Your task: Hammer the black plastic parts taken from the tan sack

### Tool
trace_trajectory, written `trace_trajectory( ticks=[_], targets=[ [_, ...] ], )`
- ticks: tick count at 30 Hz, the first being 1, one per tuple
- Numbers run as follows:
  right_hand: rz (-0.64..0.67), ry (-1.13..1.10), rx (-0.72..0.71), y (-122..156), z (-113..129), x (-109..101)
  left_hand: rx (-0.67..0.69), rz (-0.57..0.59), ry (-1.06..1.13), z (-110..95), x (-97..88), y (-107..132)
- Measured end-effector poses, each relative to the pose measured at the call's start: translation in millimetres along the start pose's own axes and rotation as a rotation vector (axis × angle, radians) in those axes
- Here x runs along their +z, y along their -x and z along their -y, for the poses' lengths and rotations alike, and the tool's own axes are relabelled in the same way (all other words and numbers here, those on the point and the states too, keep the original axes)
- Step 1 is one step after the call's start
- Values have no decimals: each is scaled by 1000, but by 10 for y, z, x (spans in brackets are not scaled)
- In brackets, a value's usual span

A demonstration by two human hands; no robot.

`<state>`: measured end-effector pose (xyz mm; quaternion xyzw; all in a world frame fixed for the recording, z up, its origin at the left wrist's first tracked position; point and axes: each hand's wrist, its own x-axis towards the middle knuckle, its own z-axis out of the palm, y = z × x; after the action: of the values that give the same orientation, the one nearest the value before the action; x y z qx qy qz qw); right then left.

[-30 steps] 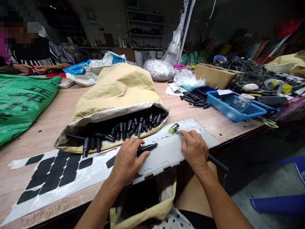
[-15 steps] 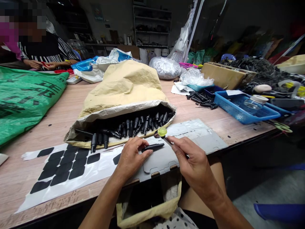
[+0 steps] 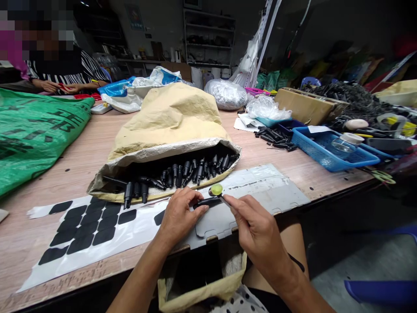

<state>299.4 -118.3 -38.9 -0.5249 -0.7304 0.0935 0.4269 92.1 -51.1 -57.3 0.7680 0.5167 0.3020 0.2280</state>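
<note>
Wooden tabletop (image 3: 81, 161) is seen crowded with sacks and trays. A black plastic part (image 3: 208, 201) is pinched between the fingers of the left hand (image 3: 180, 213) and held flat on a grey plate (image 3: 260, 187) at the near edge. The thin handle of a small hammer (image 3: 216, 190) is pinched by the right hand (image 3: 257, 230), with its yellow-green head just over the part's far end. Behind them, more black parts (image 3: 182, 171) are spilled from the mouth of a tan paper sack (image 3: 169, 117). Black writing on the green sack (image 3: 39, 134) at the left cannot be read.
</note>
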Motion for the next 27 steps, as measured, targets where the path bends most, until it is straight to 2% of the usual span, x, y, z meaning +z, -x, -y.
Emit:
trace_trajectory(
  ticks=[3, 7, 12, 15, 17, 23, 27],
  targets=[
    [32, 21, 30, 29, -37, 15, -16, -2, -12, -16, -5, -2],
    [-86, 91, 76, -61, -184, -128, -28, 3, -37, -36, -15, 0],
    [-150, 421, 251, -287, -672, -321, -31, 7, -54, -43, -6, -13],
    [-124, 599, 328, -354, -960, -298, -38, 10, -56, -44, 0, -16],
    [-126, 660, 332, -357, -1069, -246, -43, 19, -56, -41, -1, -13],
    [-165, 697, 285, -316, -1116, -161, -27, 58, -67, -27, -22, -24],
    [-175, 704, 281, -307, -1115, -167, 46, 90, -46, -123, -95, 79]
  ],
)
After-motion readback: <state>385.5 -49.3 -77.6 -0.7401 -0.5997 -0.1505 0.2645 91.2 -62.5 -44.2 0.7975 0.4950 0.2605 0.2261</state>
